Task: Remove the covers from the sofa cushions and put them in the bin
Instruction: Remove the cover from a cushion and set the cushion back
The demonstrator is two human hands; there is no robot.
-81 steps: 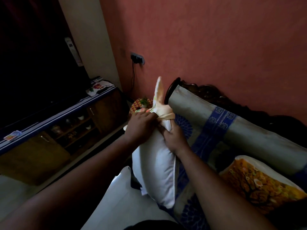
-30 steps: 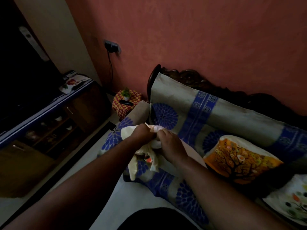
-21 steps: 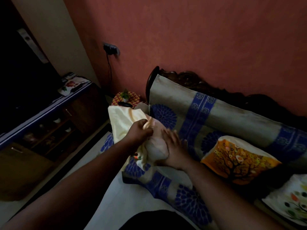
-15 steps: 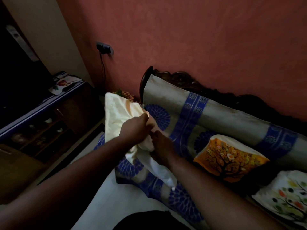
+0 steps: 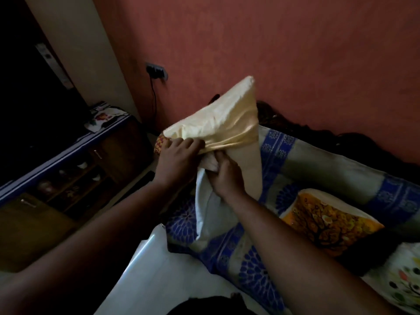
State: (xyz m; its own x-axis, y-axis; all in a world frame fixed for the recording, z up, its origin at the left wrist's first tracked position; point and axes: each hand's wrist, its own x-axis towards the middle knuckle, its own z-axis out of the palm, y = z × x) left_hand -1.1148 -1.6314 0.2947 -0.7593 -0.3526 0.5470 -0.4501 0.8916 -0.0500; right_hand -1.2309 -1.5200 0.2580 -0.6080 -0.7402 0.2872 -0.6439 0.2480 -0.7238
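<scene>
My left hand (image 5: 176, 159) grips the bunched edge of the cream satin cover (image 5: 218, 123), fingers curled over the gathered cloth, and the cover stands up from my fist in a peaked shape against the terracotta wall (image 5: 295, 53). My right hand (image 5: 226, 176) is clenched on the white inner cushion (image 5: 210, 214) just beneath, pinching its top where it comes out of the cover's mouth; the two hands are nearly touching. The cushion hangs down from my grip, its lower end resting on the sofa (image 5: 318, 164), which is draped in a grey cloth with blue flower prints. Further along the seat to my right lie an orange cushion with a tree pattern (image 5: 327, 220) and, at the frame's edge, a white cushion with coloured spots (image 5: 400, 280). To my left runs a low wooden cabinet (image 5: 68, 178), and a socket with a black cable (image 5: 155, 71) sits on the wall above the sofa's end
</scene>
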